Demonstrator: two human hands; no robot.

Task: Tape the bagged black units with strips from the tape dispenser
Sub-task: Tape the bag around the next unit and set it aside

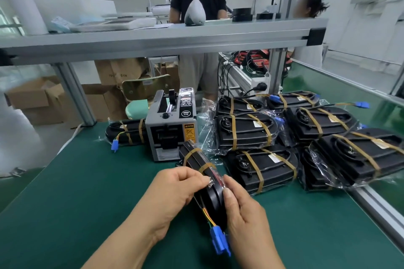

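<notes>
A bagged black unit (197,159) stands on its edge on the green mat, tilted away from me, with two brown tape bands round it. My left hand (172,192) grips its left side, fingertips pinching the bag near the top edge. My right hand (242,209) holds its right side, thumb pressed along the edge. Its wires end in a blue connector (219,240) hanging below my hands. The grey tape dispenser (170,129) stands just behind the unit.
Several taped bagged units (258,166) lie stacked at the right. One more taped unit (126,131) lies left of the dispenser. A metal shelf rail (153,39) crosses overhead. Two people stand beyond the bench. Cardboard boxes (37,98) sit on the floor at left.
</notes>
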